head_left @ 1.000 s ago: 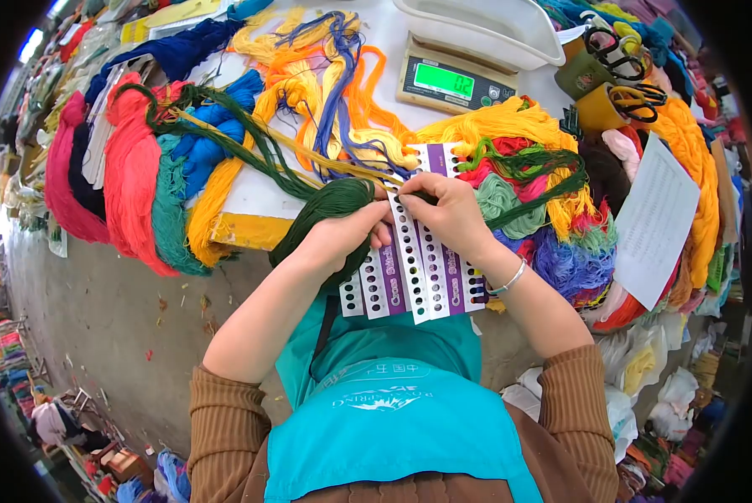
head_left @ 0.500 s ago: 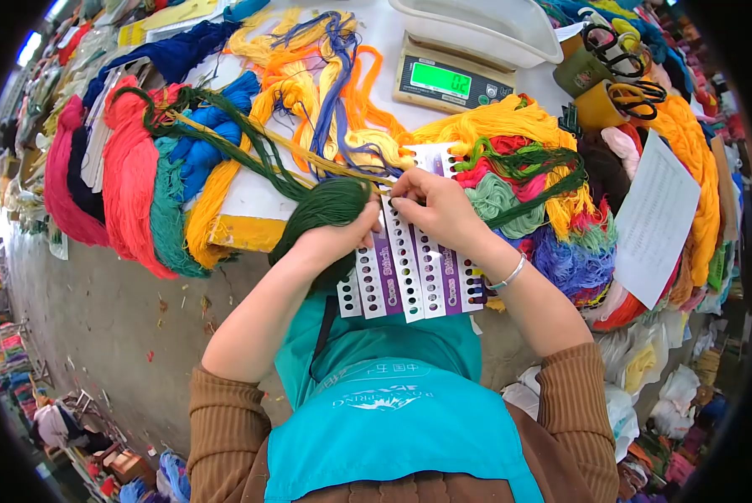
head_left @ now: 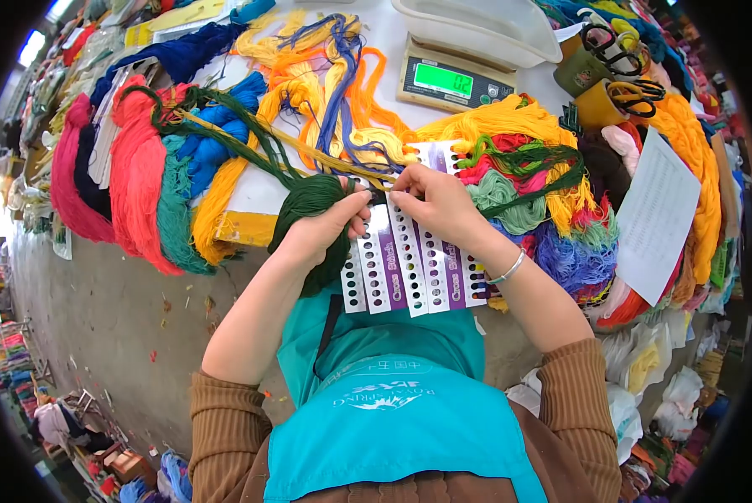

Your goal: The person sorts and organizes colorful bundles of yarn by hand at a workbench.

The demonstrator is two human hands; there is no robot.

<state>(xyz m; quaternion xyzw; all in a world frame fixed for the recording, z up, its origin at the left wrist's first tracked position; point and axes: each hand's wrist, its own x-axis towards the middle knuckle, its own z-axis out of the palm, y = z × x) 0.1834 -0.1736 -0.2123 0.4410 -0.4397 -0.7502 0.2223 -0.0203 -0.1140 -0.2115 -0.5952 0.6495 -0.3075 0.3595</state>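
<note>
My left hand (head_left: 330,225) is closed round a thick bundle of dark green thread (head_left: 302,205), left of the cards. Several white and purple punched cards (head_left: 409,264) marked "Cross Stitch" lie side by side over the table's front edge. At their upper part my right hand (head_left: 422,197) is in a pinch, thumb against forefinger; whatever is between the fingertips is too small to make out. Long green strands run up and left from the bundle, beside a thin yellowish stick (head_left: 246,141). Another loose dark green skein (head_left: 544,172) lies to the right of my right hand.
A scale (head_left: 443,84) with a green display and a white plastic tray (head_left: 485,33) stand at the back. Coloured skeins (head_left: 145,168) hang over the left edge. Scissors stand in a yellow cup (head_left: 598,106) at right, near a printed sheet (head_left: 657,218).
My left hand has moved slightly left with the green bundle, away from my right hand. The right hand has hardly moved and stays pinched at the cards.
</note>
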